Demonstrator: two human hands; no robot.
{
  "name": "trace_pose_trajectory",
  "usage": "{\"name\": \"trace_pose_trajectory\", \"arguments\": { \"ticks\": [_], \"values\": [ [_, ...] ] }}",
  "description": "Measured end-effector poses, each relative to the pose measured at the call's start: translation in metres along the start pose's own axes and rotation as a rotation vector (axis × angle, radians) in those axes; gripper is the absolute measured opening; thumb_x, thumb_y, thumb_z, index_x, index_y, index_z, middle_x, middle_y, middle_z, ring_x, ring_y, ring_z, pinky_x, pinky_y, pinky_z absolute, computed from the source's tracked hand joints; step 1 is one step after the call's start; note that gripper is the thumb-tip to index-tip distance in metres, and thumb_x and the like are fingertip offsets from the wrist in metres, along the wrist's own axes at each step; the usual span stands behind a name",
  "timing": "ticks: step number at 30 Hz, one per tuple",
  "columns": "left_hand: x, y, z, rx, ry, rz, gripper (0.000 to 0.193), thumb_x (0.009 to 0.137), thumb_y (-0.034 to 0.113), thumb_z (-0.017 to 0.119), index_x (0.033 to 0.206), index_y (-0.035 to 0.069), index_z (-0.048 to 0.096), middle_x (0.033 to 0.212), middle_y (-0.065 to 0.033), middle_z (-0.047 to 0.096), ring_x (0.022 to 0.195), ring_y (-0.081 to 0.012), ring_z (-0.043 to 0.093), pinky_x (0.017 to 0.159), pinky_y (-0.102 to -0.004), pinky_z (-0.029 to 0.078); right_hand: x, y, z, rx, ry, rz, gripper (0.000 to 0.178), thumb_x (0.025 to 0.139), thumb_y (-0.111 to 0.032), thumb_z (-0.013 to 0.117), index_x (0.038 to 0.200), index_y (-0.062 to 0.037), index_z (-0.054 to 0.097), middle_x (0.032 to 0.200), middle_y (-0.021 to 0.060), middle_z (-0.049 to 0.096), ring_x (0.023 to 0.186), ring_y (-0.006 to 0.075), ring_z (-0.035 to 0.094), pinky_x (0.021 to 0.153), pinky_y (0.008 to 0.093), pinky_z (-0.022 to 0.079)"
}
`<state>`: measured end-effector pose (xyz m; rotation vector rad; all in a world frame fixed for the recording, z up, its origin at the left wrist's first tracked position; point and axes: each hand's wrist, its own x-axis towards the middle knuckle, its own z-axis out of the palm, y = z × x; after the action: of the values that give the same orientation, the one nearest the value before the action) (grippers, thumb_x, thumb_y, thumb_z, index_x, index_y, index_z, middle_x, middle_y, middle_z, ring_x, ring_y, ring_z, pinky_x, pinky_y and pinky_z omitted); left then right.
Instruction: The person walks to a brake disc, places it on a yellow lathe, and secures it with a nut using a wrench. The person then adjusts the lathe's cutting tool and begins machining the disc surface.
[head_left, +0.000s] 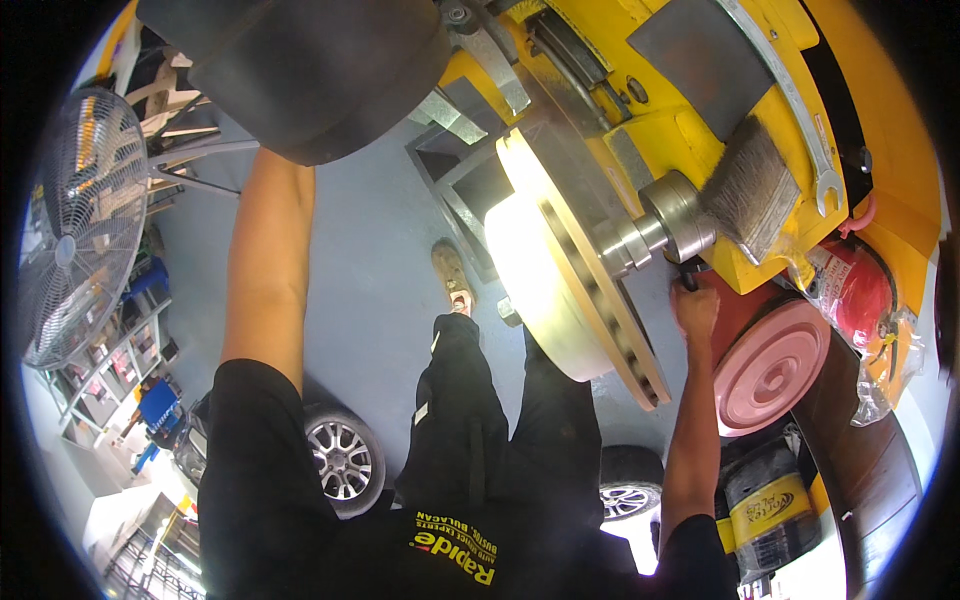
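Observation:
A shiny brake disc [560, 260] is mounted on the metal spindle [665, 225] of a yellow lathe-like machine [660, 150], glaring brightly on its left face. Below the spindle, my right hand [697, 305] is closed round a small black handle [688, 282]. My left forearm reaches up to a large dark rounded housing [310, 80], which hides my left hand. On the machine's top lie a wide bristle brush [755, 190], a long combination wrench [800, 110] and a dark rectangular pad [700, 65].
A large fan [85, 230] stands at far left. Wheels [345, 455] are on the grey floor behind my legs. At right are a pink round lid [775, 365], a red item in clear plastic [850, 290] and a black container with a yellow label [770, 505].

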<state>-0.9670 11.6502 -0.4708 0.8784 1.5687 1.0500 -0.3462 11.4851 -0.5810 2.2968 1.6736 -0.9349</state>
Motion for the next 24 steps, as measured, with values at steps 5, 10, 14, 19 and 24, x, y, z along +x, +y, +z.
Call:
{"name": "trace_pose_trajectory", "arguments": {
  "ticks": [5,10,14,19,24],
  "values": [
    [-0.001,0.0,0.0,0.003,0.015,-0.006,0.049,0.102,0.034,0.068,0.14,0.005,0.06,0.132,-0.0066,0.065,0.121,-0.0202,0.061,0.103,-0.0345,0.046,0.004,0.008,-0.026,0.056,0.271,-0.137,0.037,0.082,-0.031,0.074,0.107,-0.0034,0.074,0.103,0.0252,0.074,0.097,0.0438,0.072,0.082,0.0546,0.055],
    [-0.005,0.0,-0.004,0.01,0.041,-0.011,0.049,0.101,0.035,0.069,0.14,0.006,0.061,0.132,-0.0056,0.065,0.122,-0.0201,0.06,0.103,-0.0344,0.045,0.039,0.038,-0.024,-0.088,0.477,-0.104,0.038,0.087,-0.031,0.073,0.11,-0.0009,0.071,0.104,0.0225,0.074,0.098,0.0463,0.069,0.083,0.054,0.052],
    [-0.006,0.0,-0.001,0.015,0.057,-0.009,0.05,0.1,0.035,0.07,0.14,0.006,0.061,0.132,-0.0048,0.065,0.123,-0.0199,0.059,0.103,-0.0344,0.044,0.102,0.077,-0.012,-0.155,0.481,-0.087,0.041,0.087,-0.034,0.072,0.113,-0.0025,0.071,0.105,0.022,0.075,0.099,0.0455,0.069,0.083,0.0533,0.053],
    [-0.004,0.005,0.001,0.002,0.072,0.008,0.05,0.1,0.036,0.071,0.14,0.007,0.062,0.132,-0.0038,0.065,0.124,-0.0197,0.058,0.103,-0.0343,0.043,0.125,0.081,0.047,-0.269,0.208,-0.049,0.044,0.087,-0.039,0.072,0.114,-0.0054,0.072,0.105,0.0214,0.075,0.101,0.0433,0.07,0.084,0.0517,0.055],
    [0.007,0.004,0.014,-0.023,0.08,-0.003,0.051,0.099,0.037,0.072,0.14,0.008,0.062,0.132,-0.0029,0.065,0.125,-0.0196,0.057,0.103,-0.0342,0.043,0.051,0.068,0.061,-0.234,-0.02,-0.16,0.047,0.086,-0.044,0.071,0.116,-0.0082,0.073,0.106,0.0208,0.075,0.102,0.0411,0.071,0.084,0.0501,0.056]
  ]
}}
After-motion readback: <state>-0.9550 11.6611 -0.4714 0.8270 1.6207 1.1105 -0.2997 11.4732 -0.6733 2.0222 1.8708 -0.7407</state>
